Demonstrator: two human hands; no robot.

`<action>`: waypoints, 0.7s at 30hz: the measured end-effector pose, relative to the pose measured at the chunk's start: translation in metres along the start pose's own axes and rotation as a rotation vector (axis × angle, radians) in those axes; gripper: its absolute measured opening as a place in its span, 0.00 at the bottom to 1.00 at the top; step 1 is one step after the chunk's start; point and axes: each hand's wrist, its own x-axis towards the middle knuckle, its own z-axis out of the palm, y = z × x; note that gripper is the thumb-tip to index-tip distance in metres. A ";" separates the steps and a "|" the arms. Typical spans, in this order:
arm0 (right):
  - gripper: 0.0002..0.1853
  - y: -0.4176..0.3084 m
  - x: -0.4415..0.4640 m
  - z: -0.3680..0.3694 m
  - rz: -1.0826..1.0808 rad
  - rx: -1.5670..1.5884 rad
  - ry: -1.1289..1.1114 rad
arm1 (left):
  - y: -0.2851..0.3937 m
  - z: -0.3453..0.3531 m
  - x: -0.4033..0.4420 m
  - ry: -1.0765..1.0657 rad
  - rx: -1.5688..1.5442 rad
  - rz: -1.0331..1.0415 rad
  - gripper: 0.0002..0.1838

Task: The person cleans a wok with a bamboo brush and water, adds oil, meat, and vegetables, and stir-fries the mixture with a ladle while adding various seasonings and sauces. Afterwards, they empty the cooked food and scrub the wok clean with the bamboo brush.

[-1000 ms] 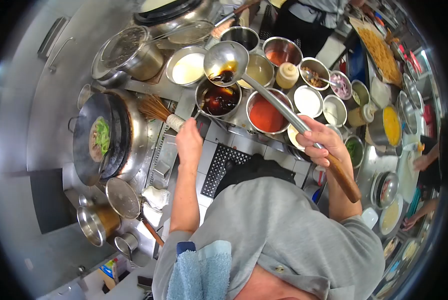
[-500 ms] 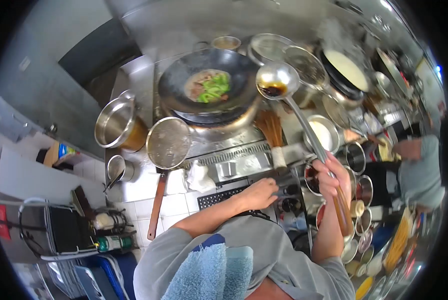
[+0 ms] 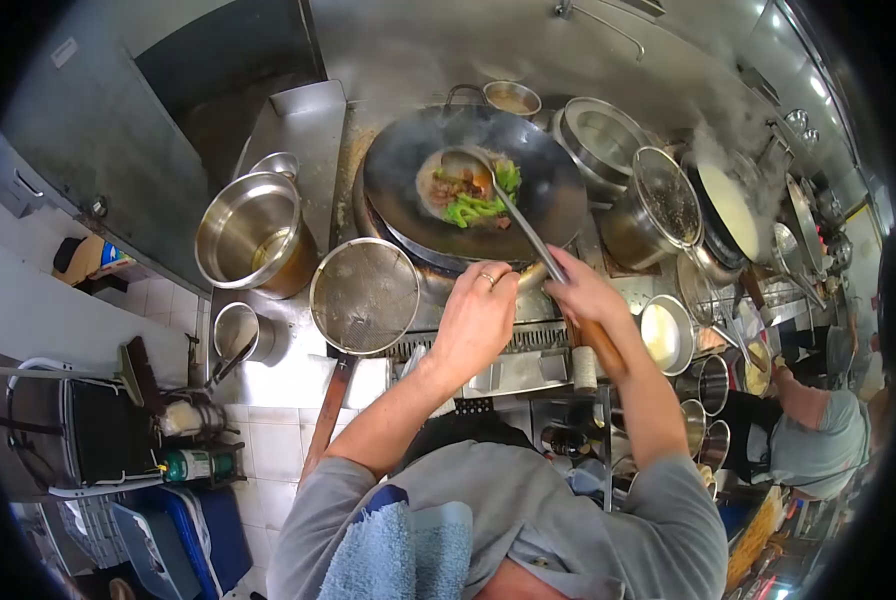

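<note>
A black wok (image 3: 398, 170) sits on the stove, with green vegetable pieces (image 3: 473, 210) and brownish meat-like pieces in some liquid at its centre. My right hand (image 3: 586, 290) is closed round the metal handle of a ladle (image 3: 528, 232), just above its wooden grip. The ladle's bowl rests among the food. My left hand (image 3: 478, 312) is at the wok's near edge, fingers bent toward the rim, with a ring on one finger. What its fingertips touch or hold is hidden behind the hand.
Left of the wok are a round strainer (image 3: 365, 297), a steel pot (image 3: 251, 235) and a small cup (image 3: 243, 333). Right of it stand a pot with a strainer (image 3: 636, 230), a steaming wok (image 3: 728, 215) and a bowl of pale liquid (image 3: 666, 335). Another person (image 3: 818, 440) stands at far right.
The view has swung toward the stove. My right hand has brought the ladle from above the containers down into the wok, and my left hand has moved up to the wok's near edge.
</note>
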 end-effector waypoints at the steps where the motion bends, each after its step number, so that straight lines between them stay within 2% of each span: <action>1: 0.36 0.002 -0.016 -0.005 0.029 -0.003 -0.010 | -0.004 -0.001 0.002 -0.005 0.033 0.002 0.08; 3: 0.36 0.001 -0.034 -0.019 0.075 -0.026 -0.039 | -0.012 0.004 0.004 0.005 0.106 -0.001 0.09; 4: 0.38 -0.006 -0.028 -0.014 0.014 -0.128 0.032 | -0.012 0.013 0.007 0.016 0.165 -0.033 0.06; 7: 0.39 0.009 0.010 0.009 0.029 -0.053 0.142 | -0.033 0.054 0.015 -0.191 0.276 -0.177 0.06; 8: 0.38 0.015 0.016 0.006 -0.158 -0.060 0.073 | -0.038 0.062 0.014 -0.066 0.230 -0.114 0.11; 11: 0.38 0.014 -0.006 -0.038 0.007 0.310 -0.136 | -0.050 0.083 0.010 -0.062 0.220 -0.160 0.13; 15: 0.34 0.023 0.003 -0.046 -0.083 0.132 0.270 | 0.002 0.051 0.000 -0.008 0.151 -0.143 0.12; 16: 0.29 0.021 0.005 -0.041 -0.097 0.107 0.347 | 0.007 0.046 0.005 -0.047 0.239 -0.143 0.12; 19: 0.22 0.019 0.007 -0.027 0.013 0.277 0.168 | -0.028 0.079 0.012 -0.006 0.219 -0.169 0.13; 21: 0.21 0.032 0.017 -0.012 -0.021 0.480 0.033 | -0.013 0.077 -0.001 -0.080 0.235 -0.213 0.13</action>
